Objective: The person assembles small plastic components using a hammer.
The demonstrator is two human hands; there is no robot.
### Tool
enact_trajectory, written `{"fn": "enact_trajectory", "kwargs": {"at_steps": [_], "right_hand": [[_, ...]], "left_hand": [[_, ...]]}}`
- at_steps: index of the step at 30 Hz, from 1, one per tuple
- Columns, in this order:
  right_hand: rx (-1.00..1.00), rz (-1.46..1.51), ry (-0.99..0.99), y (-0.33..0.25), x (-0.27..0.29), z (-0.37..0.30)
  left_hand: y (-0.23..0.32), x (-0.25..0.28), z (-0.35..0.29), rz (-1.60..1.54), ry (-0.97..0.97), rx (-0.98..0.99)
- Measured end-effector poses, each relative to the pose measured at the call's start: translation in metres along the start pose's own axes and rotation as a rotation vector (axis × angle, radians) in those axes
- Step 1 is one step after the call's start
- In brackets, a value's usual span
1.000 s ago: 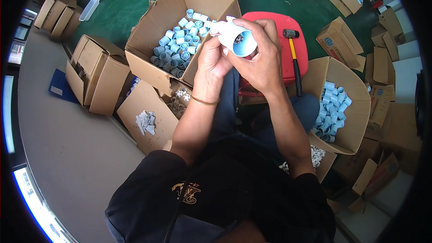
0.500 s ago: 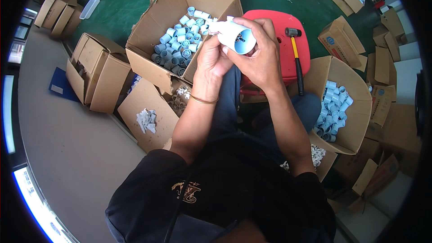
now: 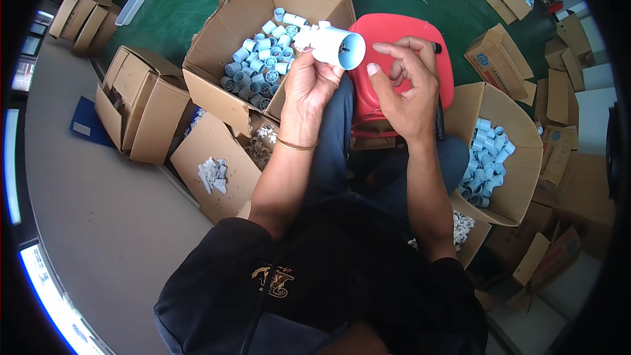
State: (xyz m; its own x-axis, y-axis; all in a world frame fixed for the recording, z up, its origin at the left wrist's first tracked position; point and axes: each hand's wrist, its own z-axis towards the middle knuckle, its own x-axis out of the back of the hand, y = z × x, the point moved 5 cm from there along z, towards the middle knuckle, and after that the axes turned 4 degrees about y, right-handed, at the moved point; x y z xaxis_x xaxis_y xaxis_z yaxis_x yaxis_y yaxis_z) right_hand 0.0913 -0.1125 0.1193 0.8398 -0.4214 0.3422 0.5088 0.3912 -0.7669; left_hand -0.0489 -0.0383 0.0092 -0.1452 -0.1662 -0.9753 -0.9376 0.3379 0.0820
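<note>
My left hand grips a light blue plastic cylinder, its round opening turned to the right and something dark showing inside. White pieces stick out of the cylinder's far left end. Apart from it, to the right, my right hand is empty, with thumb and fingers spread above a red plastic stool. Behind that hand lies a hammer on the stool, mostly hidden; only its black handle end and a bit of the head show.
An open cardboard box of similar blue cylinders stands ahead on the left. Another box of them is at my right. White scraps lie on a cardboard flap and small white pieces fill a low box. More cartons stand on the green floor.
My right hand has let go of the cylinder and moved right, now covering much of the hammer. My left hand keeps the cylinder, shifted slightly left.
</note>
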Motion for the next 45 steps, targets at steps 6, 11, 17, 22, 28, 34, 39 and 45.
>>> {"fn": "enact_trajectory", "kwargs": {"at_steps": [6,11,17,22,28,34,39,45], "right_hand": [[0.022,-0.026,0.021,-0.008,-0.002,-0.003],[0.107,0.037,-0.179,-0.043,0.015,-0.007],[0.360,0.342,-0.134,-0.145,0.006,-0.054],[0.280,0.316,-0.123,-0.105,0.038,-0.084],[0.212,0.187,-0.175,-0.069,0.061,-0.099],[0.251,0.133,-0.240,-0.068,0.002,-0.080],[0.419,0.017,-0.304,-0.038,-0.128,0.027],[0.150,0.150,-0.302,0.006,-0.232,0.024]], "left_hand": [[0.004,-0.001,-0.004,-0.047,-0.124,0.044],[0.029,0.005,-0.002,0.120,0.152,-0.168],[0.159,-0.024,0.008,0.815,0.122,-0.801],[0.278,-0.068,0.021,2.252,0.363,-1.647],[0.281,-0.066,0.065,2.162,0.418,-1.578],[0.270,-0.040,0.057,1.905,0.158,-1.457],[0.197,-0.056,-0.004,1.912,0.064,-1.286],[0.168,-0.049,-0.057,1.731,0.006,-1.132]]}}
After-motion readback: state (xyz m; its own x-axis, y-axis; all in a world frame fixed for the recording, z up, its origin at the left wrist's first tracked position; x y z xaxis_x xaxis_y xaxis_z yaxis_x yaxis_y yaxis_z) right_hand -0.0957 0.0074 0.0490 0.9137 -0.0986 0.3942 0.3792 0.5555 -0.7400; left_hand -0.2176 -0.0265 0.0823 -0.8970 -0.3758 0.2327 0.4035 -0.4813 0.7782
